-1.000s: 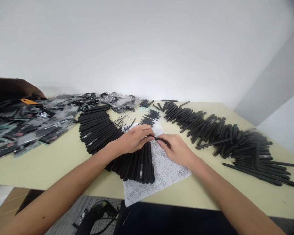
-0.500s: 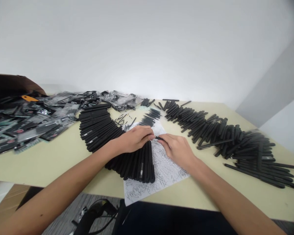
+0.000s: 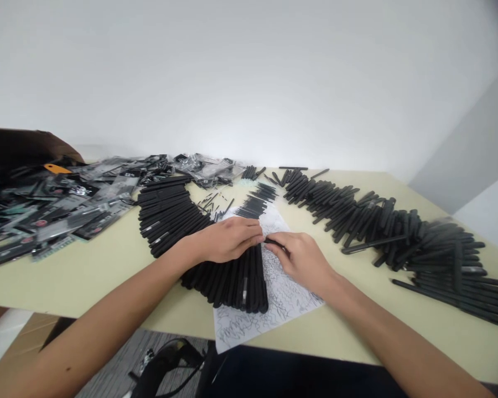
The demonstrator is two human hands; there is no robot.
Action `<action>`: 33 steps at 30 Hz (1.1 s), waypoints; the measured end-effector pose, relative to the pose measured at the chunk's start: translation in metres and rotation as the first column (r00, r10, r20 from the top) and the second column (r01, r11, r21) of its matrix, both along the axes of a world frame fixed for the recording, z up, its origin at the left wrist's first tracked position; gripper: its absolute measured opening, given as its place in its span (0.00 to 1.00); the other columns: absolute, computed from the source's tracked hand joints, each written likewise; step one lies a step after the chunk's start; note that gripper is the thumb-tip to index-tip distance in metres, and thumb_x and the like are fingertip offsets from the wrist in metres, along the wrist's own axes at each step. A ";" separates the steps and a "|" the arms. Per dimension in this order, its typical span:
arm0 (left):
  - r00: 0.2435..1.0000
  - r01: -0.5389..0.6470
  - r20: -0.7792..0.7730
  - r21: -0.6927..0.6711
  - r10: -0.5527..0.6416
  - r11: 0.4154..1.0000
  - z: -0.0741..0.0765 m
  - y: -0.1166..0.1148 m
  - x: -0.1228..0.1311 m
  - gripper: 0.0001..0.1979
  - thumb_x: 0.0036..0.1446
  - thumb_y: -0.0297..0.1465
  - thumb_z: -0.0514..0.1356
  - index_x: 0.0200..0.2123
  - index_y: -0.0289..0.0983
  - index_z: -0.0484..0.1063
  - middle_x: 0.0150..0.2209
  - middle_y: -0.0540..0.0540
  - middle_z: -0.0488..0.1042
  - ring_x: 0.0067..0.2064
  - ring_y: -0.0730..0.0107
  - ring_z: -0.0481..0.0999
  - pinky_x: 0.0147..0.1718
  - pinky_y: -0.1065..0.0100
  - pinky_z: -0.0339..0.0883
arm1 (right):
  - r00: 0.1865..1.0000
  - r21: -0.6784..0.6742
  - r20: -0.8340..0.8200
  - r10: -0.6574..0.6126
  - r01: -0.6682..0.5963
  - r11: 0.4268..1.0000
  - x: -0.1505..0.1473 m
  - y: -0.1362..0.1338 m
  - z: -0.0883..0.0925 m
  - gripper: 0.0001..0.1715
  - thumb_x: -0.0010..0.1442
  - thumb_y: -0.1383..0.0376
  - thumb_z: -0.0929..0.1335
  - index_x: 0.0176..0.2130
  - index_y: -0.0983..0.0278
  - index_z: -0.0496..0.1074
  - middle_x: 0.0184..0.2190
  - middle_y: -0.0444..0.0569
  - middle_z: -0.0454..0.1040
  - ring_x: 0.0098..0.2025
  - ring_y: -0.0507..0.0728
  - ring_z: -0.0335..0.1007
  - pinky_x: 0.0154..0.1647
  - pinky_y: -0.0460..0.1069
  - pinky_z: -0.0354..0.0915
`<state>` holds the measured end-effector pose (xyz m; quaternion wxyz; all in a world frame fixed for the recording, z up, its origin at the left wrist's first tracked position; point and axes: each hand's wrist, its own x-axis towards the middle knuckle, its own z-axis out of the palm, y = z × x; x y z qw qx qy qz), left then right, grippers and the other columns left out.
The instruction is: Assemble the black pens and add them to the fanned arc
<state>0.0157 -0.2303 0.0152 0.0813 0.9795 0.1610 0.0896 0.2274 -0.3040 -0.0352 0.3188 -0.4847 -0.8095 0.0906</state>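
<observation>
The right hand [image 3: 302,262] can pass over the paper sheet [image 3: 288,301] (scribbled), but black pens [image 3: 377,232] bank beyond.

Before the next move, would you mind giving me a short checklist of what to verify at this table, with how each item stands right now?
1. The right hand has a firm pinch on the slim black piece: ok, it is held between the fingertips.
2. The left hand is resting on the fanned black pens: ok.
3. The scribbled paper sheet is fully on the table: not ok, its near corner seems to overhang the front edge.
4. The far end of the slim black piece is capped: cannot tell, the fingers hide it.
5. The right-hand row of black pens is apart from the right hand: ok.
</observation>
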 end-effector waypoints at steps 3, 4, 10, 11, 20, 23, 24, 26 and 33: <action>0.997 -0.069 -0.023 0.061 0.070 0.996 0.005 -0.004 -0.001 0.18 0.74 0.36 0.45 0.33 0.36 0.66 0.29 0.48 0.69 0.31 0.69 0.68 0.34 0.67 0.58 | 0.997 0.092 0.051 -0.060 0.055 0.994 -0.001 -0.001 -0.001 0.15 0.72 0.61 0.63 0.45 0.62 0.77 0.36 0.50 0.81 0.35 0.57 0.75 0.34 0.49 0.59; 0.996 -0.082 -0.027 0.072 0.084 0.994 0.006 -0.005 -0.001 0.18 0.74 0.36 0.46 0.33 0.36 0.66 0.27 0.49 0.68 0.29 0.70 0.67 0.33 0.67 0.57 | 0.995 0.107 0.058 -0.076 0.070 0.992 0.000 -0.002 -0.001 0.15 0.72 0.61 0.62 0.45 0.62 0.77 0.36 0.50 0.80 0.35 0.57 0.75 0.34 0.49 0.59; 0.996 -0.094 0.013 0.074 0.093 0.993 0.006 -0.007 -0.003 0.13 0.70 0.38 0.54 0.51 0.38 0.67 0.23 0.55 0.66 0.24 0.72 0.64 0.29 0.70 0.54 | 1.000 -0.048 0.011 0.025 -0.025 0.999 0.005 -0.002 0.006 0.15 0.73 0.61 0.62 0.40 0.62 0.75 0.29 0.45 0.77 0.29 0.53 0.69 0.32 0.47 0.56; 0.995 -0.094 0.030 0.079 0.092 0.992 0.006 -0.007 -0.003 0.14 0.70 0.38 0.54 0.52 0.38 0.66 0.22 0.56 0.66 0.23 0.72 0.64 0.29 0.70 0.54 | 0.999 -0.075 -0.003 0.050 -0.050 0.996 0.006 -0.002 0.007 0.15 0.73 0.61 0.61 0.38 0.62 0.74 0.28 0.44 0.75 0.28 0.52 0.67 0.31 0.47 0.56; 0.992 -0.089 0.097 0.085 0.081 0.992 0.007 -0.009 -0.001 0.14 0.73 0.36 0.49 0.38 0.36 0.69 0.25 0.52 0.70 0.25 0.73 0.66 0.28 0.70 0.54 | 0.998 -0.042 -0.049 0.035 -0.037 0.998 0.006 -0.001 0.009 0.14 0.72 0.60 0.63 0.41 0.62 0.76 0.27 0.44 0.75 0.27 0.52 0.66 0.31 0.47 0.56; 0.991 -0.111 0.088 0.135 0.100 0.985 0.006 -0.008 0.000 0.19 0.73 0.36 0.47 0.31 0.35 0.68 0.24 0.50 0.69 0.25 0.73 0.65 0.28 0.69 0.52 | 0.999 0.015 -0.033 0.010 -0.009 1.000 0.006 -0.002 0.007 0.14 0.72 0.59 0.63 0.43 0.62 0.76 0.32 0.47 0.79 0.31 0.54 0.71 0.34 0.48 0.59; 0.991 -0.115 0.083 0.140 0.104 0.984 0.005 -0.008 0.000 0.19 0.73 0.36 0.47 0.30 0.35 0.67 0.24 0.50 0.68 0.25 0.73 0.65 0.28 0.69 0.52 | 1.000 0.027 -0.023 0.012 -0.012 1.000 0.005 -0.002 0.006 0.15 0.72 0.59 0.63 0.44 0.62 0.76 0.34 0.48 0.79 0.32 0.54 0.72 0.35 0.48 0.59; 0.991 -0.121 0.073 0.111 0.113 0.986 0.005 -0.008 0.000 0.19 0.73 0.37 0.48 0.31 0.36 0.68 0.24 0.50 0.68 0.25 0.73 0.66 0.28 0.69 0.53 | 1.000 0.030 0.005 0.023 -0.024 0.999 0.006 -0.001 0.006 0.15 0.73 0.59 0.63 0.43 0.63 0.76 0.34 0.49 0.79 0.33 0.55 0.73 0.35 0.48 0.59; 0.990 -0.104 0.096 -0.004 0.104 0.995 0.007 -0.009 -0.002 0.13 0.70 0.41 0.54 0.45 0.38 0.70 0.23 0.55 0.68 0.24 0.74 0.66 0.28 0.71 0.55 | 0.997 -0.015 0.026 0.067 -0.067 0.998 0.011 0.003 0.006 0.14 0.73 0.60 0.63 0.44 0.62 0.76 0.33 0.47 0.80 0.32 0.54 0.72 0.35 0.48 0.59</action>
